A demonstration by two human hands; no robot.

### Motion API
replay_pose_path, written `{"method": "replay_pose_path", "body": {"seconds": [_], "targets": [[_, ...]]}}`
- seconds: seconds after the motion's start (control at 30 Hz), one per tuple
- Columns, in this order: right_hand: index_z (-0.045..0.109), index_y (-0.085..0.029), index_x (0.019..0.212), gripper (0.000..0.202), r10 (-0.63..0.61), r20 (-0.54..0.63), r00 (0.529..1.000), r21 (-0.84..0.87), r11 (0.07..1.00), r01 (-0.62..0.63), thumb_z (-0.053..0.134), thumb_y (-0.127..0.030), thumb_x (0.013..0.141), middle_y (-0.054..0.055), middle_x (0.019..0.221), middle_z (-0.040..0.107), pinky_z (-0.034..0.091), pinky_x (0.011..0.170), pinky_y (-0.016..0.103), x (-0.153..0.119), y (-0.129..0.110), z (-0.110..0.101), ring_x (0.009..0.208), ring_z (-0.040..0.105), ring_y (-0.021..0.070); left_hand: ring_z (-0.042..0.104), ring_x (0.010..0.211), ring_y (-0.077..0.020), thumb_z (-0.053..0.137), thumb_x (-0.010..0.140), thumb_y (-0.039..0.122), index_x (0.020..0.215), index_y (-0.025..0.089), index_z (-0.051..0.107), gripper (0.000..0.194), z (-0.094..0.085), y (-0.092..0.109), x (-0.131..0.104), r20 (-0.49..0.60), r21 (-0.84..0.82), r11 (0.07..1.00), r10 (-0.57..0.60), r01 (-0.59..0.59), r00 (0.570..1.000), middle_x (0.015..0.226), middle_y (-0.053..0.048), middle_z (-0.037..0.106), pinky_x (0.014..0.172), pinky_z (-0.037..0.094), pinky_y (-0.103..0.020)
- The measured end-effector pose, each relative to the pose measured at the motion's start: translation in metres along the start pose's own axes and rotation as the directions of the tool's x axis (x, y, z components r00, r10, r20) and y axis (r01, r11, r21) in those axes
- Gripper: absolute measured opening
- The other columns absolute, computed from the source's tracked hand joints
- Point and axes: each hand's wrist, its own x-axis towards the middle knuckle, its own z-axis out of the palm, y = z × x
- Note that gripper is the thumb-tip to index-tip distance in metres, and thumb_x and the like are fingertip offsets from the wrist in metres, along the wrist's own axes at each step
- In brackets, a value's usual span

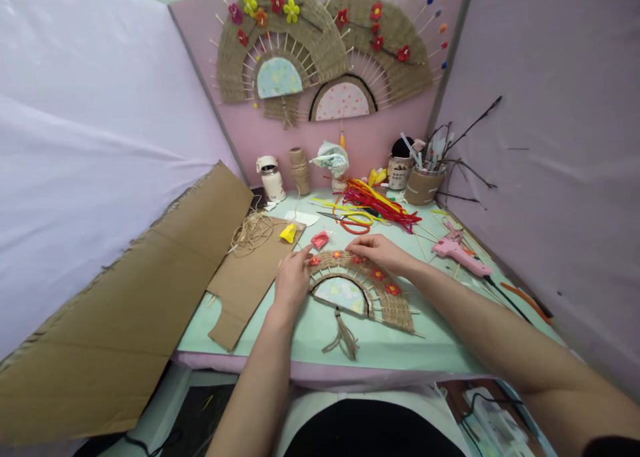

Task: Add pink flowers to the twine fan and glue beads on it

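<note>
A woven twine fan (400, 308) lies on the table, with several red flowers along its band, a pale patterned half-circle in its middle and a twine tassel (345, 337) hanging toward me. My left hand (293, 278) grips the fan's left end, its fingertips beside the leftmost red flower (314, 261). At the fan's upper edge, my right hand (377, 252) has its thumb and fingers pinched together, close to another red flower (357, 259). Whatever that pinch holds is too small to make out. Just beyond the fan sits a small pink-red piece (320, 240).
Cardboard sheets (250, 270) lie at left with twine (253, 232) and a yellow piece (289, 232). Scissors (350, 218) and pipe cleaners (383, 204) lie behind. A pink glue gun (461, 254) rests right, its cord trailing. A bottle (273, 180) and branch-filled pot (425, 185) stand behind.
</note>
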Motion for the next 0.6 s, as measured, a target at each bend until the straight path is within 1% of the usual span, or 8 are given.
{"method": "replay_pose_path", "body": {"seconds": [0.07, 0.2, 0.37, 0.6], "targets": [[0.07, -0.016, 0.083, 0.035, 0.007, -0.002, 1.0, 0.003, 1.0, -0.007, 0.065, -0.049, 0.074, 0.003, 0.075, 0.067, 0.041, 0.061, 0.025, 0.0002, 0.0006, 0.0, 0.067, 0.056, 0.0139, 0.056, 0.109, -0.0219, 0.042, 0.078, 0.002, 0.129, 0.023, 0.054, 0.057, -0.0009, 0.0008, -0.003, 0.019, 0.051, 0.999, 0.01, -0.011, 1.0, 0.111, -0.006, 0.069, 0.098, 0.04, -0.04], [0.07, -0.016, 0.083, 0.035, 0.013, 0.002, 1.0, -0.004, 1.0, -0.013, 0.065, -0.049, 0.073, 0.002, 0.07, 0.065, 0.041, 0.058, 0.025, 0.0017, 0.0041, 0.0001, 0.062, 0.055, 0.0129, 0.056, 0.112, -0.0222, 0.041, 0.079, 0.003, 0.132, 0.022, 0.052, 0.057, 0.0003, -0.0005, -0.0074, 0.062, 0.118, 0.993, -0.007, 0.0, 0.998, 0.116, -0.009, 0.065, 0.098, 0.04, -0.04], [0.07, -0.016, 0.084, 0.035, 0.005, 0.012, 1.0, -0.008, 1.0, -0.005, 0.064, -0.049, 0.075, 0.001, 0.072, 0.065, 0.04, 0.056, 0.023, 0.0033, 0.0077, 0.0003, 0.061, 0.052, 0.0113, 0.055, 0.114, -0.0208, 0.04, 0.078, 0.001, 0.135, 0.023, 0.048, 0.061, 0.0007, 0.0005, -0.0075, 0.107, 0.14, 0.99, 0.009, -0.024, 0.994, 0.114, -0.007, 0.067, 0.099, 0.039, -0.038], [0.07, -0.015, 0.084, 0.038, 0.016, 0.021, 1.0, -0.036, 0.999, -0.015, 0.063, -0.051, 0.075, 0.0, 0.066, 0.06, 0.034, 0.052, 0.022, 0.0009, 0.0029, 0.0011, 0.057, 0.048, 0.01, 0.055, 0.115, -0.0212, 0.039, 0.082, 0.003, 0.137, 0.023, 0.044, 0.059, 0.0001, 0.0038, -0.0066, 0.138, 0.156, 0.986, 0.031, -0.053, 0.99, 0.113, -0.007, 0.068, 0.097, 0.038, -0.038]]}}
